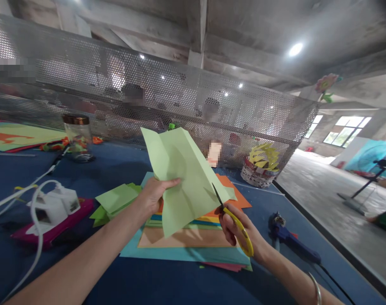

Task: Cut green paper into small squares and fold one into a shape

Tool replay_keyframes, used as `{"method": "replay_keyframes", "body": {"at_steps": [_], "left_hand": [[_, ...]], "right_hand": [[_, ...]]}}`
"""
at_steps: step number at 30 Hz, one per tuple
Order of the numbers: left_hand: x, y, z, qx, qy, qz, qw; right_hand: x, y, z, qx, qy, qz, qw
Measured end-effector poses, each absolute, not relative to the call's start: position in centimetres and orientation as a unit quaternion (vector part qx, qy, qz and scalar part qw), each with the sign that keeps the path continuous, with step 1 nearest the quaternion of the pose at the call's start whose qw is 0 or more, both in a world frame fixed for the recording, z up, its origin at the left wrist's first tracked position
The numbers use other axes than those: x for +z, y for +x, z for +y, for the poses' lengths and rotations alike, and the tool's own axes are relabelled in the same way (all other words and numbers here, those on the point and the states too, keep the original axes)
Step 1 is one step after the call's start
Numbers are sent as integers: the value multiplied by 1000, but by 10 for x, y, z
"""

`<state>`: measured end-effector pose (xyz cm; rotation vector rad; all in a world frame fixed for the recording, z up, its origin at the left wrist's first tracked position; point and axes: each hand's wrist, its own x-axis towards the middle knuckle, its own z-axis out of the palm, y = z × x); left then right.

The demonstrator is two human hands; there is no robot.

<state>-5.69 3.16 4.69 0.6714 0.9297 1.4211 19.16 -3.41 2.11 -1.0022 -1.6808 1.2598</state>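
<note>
My left hand (153, 197) grips a creased light green paper sheet (188, 173) at its left side, thumb on the face towards me. The sheet is raised at a tilt above a stack of coloured paper (180, 238) in orange, peach and blue. My right hand (239, 224) is closed around yellow-handled scissors (240, 228). Their dark blades point up along the right part of the sheet. I cannot tell whether the blades are cutting into it. Left of the stack lie smaller green paper pieces (118, 199).
A magenta power strip (53, 226) with white plugs and cables sits left. Behind it stands a glass jar (80, 140). A blue glue gun (294, 243) lies right, near a woven basket (259, 173) of yellow paper shapes. A perforated metal screen (180, 95) borders the back, with people beyond.
</note>
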Motion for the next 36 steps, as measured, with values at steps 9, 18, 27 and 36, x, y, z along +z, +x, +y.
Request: {"method": "replay_keyframes", "body": {"at_steps": [9, 18, 27, 36], "left_hand": [[45, -57, 32, 621, 303, 402, 601], [44, -58, 33, 616, 315, 400, 601], [42, -58, 33, 625, 329, 409, 578], [50, -64, 36, 691, 284, 424, 512]], "right_hand": [[14, 194, -34, 497, -397, -658, 402], [11, 194, -34, 475, -409, -670, 398], [13, 193, -36, 463, -420, -672, 397], [33, 207, -44, 425, -453, -718, 315]]}}
